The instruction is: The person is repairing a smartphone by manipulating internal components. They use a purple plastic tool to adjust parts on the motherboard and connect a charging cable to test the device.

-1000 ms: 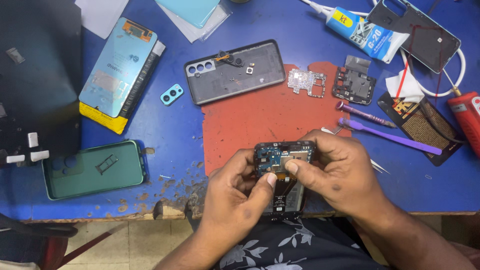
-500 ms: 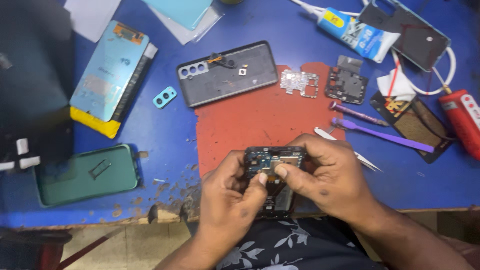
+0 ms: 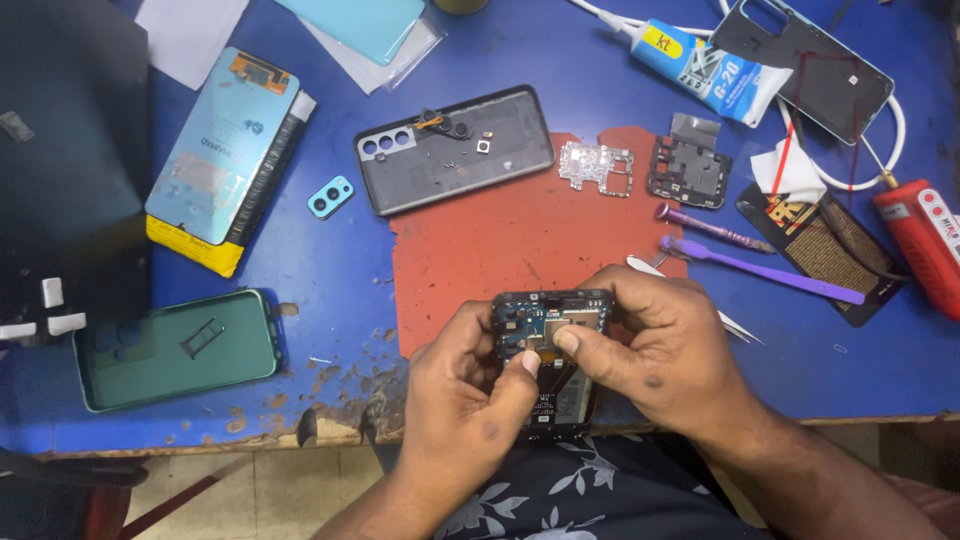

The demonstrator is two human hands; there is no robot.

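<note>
Both hands grip an opened phone body (image 3: 552, 322) with its circuit board exposed, held over the near edge of the blue table (image 3: 300, 250). My left hand (image 3: 465, 395) clasps its left side with the thumb on the board. My right hand (image 3: 650, 345) wraps the right side, thumb pressing near the middle of the board. The lower half of the phone is partly hidden between my hands.
A red mat (image 3: 500, 240) lies beyond the phone, with a dark grey back cover (image 3: 455, 148), a small circuit board (image 3: 598, 168) and a black frame piece (image 3: 690, 172). Purple pry tools (image 3: 760, 272), tweezers, a glue tube (image 3: 700, 62), a green case (image 3: 175, 350) and a boxed screen (image 3: 225, 155) surround it.
The view has shifted slightly. My hands keep hold of the phone, and my thumbs have moved a little over the board.
</note>
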